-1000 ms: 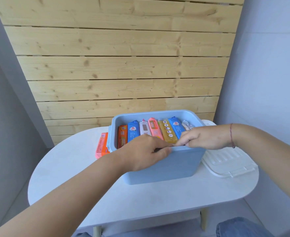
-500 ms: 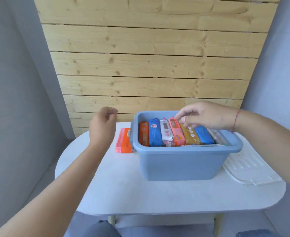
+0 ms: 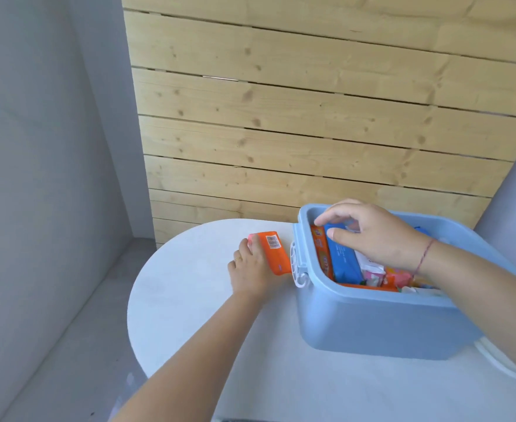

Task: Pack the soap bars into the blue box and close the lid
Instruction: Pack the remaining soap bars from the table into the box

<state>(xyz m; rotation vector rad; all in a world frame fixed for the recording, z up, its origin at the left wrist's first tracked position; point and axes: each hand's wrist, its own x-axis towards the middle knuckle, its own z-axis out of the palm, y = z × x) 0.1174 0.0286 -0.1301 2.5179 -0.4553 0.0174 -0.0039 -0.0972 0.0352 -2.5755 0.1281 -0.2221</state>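
The blue box (image 3: 381, 324) stands open on the white table (image 3: 189, 300), holding several wrapped soap bars on edge. An orange soap bar (image 3: 273, 252) with a barcode label lies just left of the box, and my left hand (image 3: 250, 271) is closed around it, with a pink bar partly hidden behind. My right hand (image 3: 372, 236) reaches into the box's left end, fingers spread and pressing on a blue soap bar (image 3: 343, 257) next to an orange bar (image 3: 322, 248). The white lid (image 3: 500, 365) peeks out under the box's right side.
A wooden slat wall (image 3: 311, 117) rises right behind the table. Grey walls close in on the left and right. The table's rounded left edge drops to a grey floor (image 3: 68, 345).
My left hand came down from the air and took hold of the orange bar beside the box. My right hand shifted to the box's left end. The view swung left.
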